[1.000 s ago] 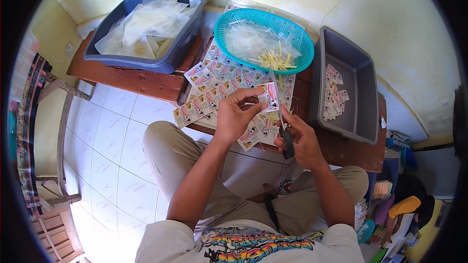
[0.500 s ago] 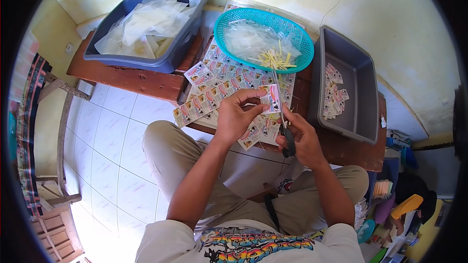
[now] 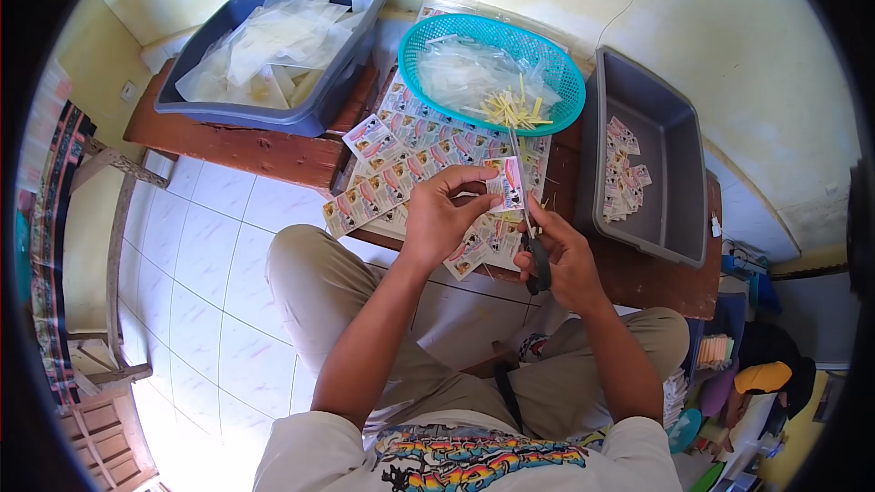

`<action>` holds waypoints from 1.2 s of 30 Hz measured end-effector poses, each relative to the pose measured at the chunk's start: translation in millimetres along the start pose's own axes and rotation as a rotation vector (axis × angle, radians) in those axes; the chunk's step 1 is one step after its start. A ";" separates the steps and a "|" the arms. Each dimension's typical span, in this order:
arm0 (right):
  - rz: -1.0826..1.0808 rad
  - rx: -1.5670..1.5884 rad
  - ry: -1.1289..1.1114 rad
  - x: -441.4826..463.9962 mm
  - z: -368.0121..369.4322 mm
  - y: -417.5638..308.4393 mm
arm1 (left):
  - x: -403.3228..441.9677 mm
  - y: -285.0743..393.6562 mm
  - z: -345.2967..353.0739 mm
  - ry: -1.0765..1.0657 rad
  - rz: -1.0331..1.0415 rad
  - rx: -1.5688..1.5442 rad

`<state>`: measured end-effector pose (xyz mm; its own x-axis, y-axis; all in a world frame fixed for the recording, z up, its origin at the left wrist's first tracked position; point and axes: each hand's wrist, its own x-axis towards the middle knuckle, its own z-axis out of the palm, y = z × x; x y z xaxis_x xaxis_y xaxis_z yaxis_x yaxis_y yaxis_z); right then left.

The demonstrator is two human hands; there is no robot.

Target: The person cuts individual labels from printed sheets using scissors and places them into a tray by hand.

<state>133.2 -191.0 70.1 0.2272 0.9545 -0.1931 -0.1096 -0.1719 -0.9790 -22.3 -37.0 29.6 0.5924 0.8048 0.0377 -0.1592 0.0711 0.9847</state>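
A small printed label [image 3: 507,184] is pinched between the thumb and fingers of my left hand [image 3: 444,216]. My right hand [image 3: 563,260] is wrapped round the black handles of a pair of scissors [image 3: 538,266], whose blades point away from me along the label's right edge. Beneath both hands lie printed label sheets [image 3: 372,200], some in strips. Just beyond them stands a turquoise basket [image 3: 570,82] with clear plastic pieces and thin yellow strips [image 3: 515,111]. Cut labels [image 3: 624,184] lie in a grey tub [image 3: 679,210] to the right.
A blue-grey tub [image 3: 342,105] filled with plastic sheets stands at the back left on the brown wooden table [image 3: 237,138]. My crossed legs are below the table's front edge. At the lower right, another person's yellow sleeve [image 3: 764,377] shows among various household items.
The label and the scissors have shifted slightly; the grips of my hands look the same. At the lower right, the other person has moved a little.
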 end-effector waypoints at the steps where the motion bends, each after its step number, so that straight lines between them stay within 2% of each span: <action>1: -0.006 -0.006 0.004 0.0 0.2 0.7 | 0.1 -0.5 -0.1 0.000 0.007 0.001; 36: -0.028 -0.048 0.075 3.7 -2.9 2.8 | 1.5 1.0 -0.8 0.002 0.000 0.039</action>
<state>136.5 -188.7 66.4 0.3013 0.9386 -0.1683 -0.0558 -0.1588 -0.9857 -22.2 -35.2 30.5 0.5904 0.8062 0.0376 -0.1284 0.0479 0.9906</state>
